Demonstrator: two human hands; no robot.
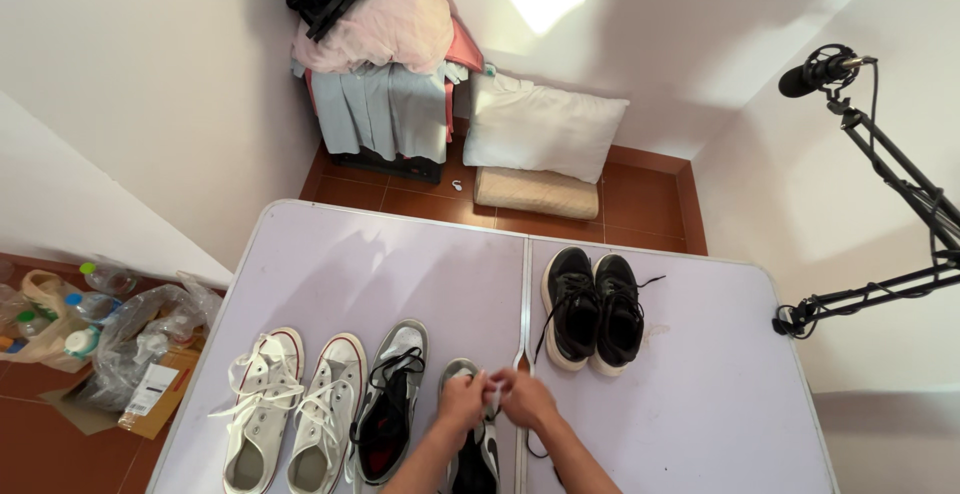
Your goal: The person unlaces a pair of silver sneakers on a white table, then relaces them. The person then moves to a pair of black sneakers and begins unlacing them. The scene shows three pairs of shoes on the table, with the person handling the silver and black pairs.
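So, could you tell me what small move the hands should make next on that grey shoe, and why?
Probably draw the lace ends snug. Both hands, left hand and right hand, meet over the grey shoe and pinch something white, likely its lace, at the toe end. The matching grey shoe beside it lies with black laces loose, so tightening seems the natural next step.

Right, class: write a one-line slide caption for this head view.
Both hands, left and right, work the laces of a grey shoe on a table.
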